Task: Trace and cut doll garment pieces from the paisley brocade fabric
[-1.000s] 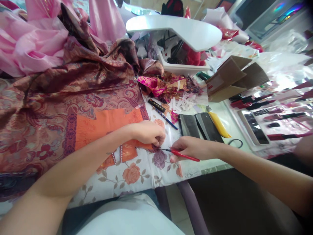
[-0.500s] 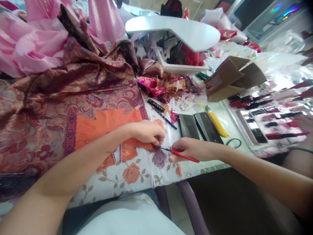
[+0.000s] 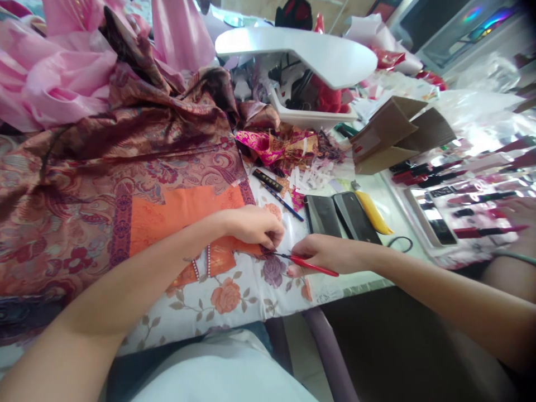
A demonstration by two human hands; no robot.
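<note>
My left hand [image 3: 262, 226] pinches the right end of an orange fabric piece [image 3: 184, 209], which lies over patterned brocade [image 3: 75, 212] and a floral cloth [image 3: 247, 293]. My right hand [image 3: 320, 254] is closed around a red-handled tool [image 3: 314, 266]. Its thin dark tip meets the fabric edge right beside my left fingertips; whether its tip is parted is too small to tell. Two short strings of beads [image 3: 208, 261] lie on the orange fabric under my left forearm.
Beyond my hands lie a striped pencil [image 3: 282, 202], two dark flat cases [image 3: 322, 215], a yellow pouch [image 3: 372, 212] and fabric scraps [image 3: 293, 148]. Farther off are a cardboard box [image 3: 385, 134] and a white stand [image 3: 297, 50]. Another person's hand [image 3: 519, 215] shows at the right edge.
My right hand and the red-handled tool have shifted very slightly left. My left hand has hardly moved and keeps its pinch on the fabric.
</note>
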